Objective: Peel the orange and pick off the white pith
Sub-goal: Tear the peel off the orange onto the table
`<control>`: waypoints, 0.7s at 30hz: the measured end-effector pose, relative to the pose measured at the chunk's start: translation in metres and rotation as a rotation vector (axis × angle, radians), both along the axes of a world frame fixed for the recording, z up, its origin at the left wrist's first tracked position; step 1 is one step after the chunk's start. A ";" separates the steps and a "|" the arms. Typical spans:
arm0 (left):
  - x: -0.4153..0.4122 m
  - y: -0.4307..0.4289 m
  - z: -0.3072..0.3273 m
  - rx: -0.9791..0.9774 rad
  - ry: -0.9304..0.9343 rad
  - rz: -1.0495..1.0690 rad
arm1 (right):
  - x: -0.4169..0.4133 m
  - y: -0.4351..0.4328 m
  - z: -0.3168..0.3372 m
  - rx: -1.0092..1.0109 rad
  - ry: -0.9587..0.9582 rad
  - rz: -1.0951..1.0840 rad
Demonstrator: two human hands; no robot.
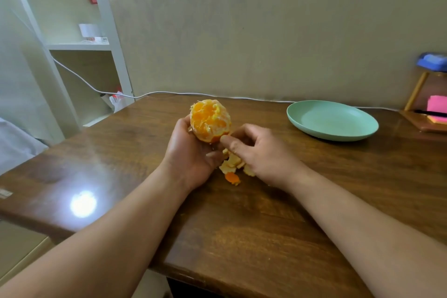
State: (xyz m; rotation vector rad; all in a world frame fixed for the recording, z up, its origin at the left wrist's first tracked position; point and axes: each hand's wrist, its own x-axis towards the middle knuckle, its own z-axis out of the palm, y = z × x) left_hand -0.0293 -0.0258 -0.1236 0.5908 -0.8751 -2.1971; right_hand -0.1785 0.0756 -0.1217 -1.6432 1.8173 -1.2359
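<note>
left hand (193,152) grip curled under orange (210,120); right hand (256,150) pinches its lower edge (peel scraps (232,167) below).

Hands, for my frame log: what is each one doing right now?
Left hand: holds the orange.
Right hand: pinches the orange's lower edge.
</note>
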 end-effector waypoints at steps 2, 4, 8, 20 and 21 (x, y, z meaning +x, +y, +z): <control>0.000 0.002 0.001 -0.066 -0.042 -0.020 | 0.001 -0.002 -0.001 0.009 -0.017 0.016; 0.000 0.006 0.004 -0.107 -0.062 -0.046 | -0.002 -0.002 0.000 0.011 -0.059 0.011; 0.000 0.010 0.006 -0.097 0.002 -0.032 | -0.006 -0.005 -0.002 0.012 -0.256 0.009; -0.006 0.009 0.003 -0.231 -0.070 0.020 | -0.005 -0.002 0.003 -0.083 -0.178 -0.061; -0.008 0.010 0.002 -0.255 -0.086 0.037 | -0.004 -0.002 0.004 -0.084 -0.164 -0.088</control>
